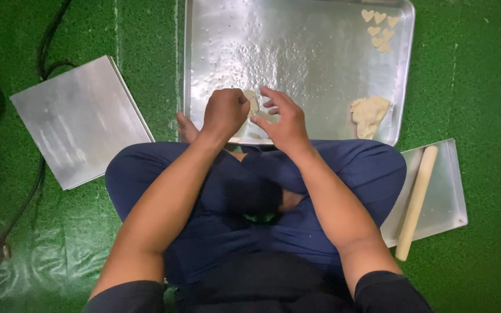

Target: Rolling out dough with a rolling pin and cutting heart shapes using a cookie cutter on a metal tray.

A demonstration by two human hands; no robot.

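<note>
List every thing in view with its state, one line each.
Left hand: closed on a small dough piece.
Right hand: fingers spread, touching that piece.
Large tray: flat, holding dough.
Heart cutouts: clustered in tray corner.
Dough lump: unrolled.
Rolling pin: lying idle on small tray.

both bare forearms reach forward from short black sleeves and converge. the left hand (pixel 225 111) is curled into a loose fist, knuckles up; the right hand (pixel 282 119) spreads its fingers (pixel 271 93), close beside it.
</note>
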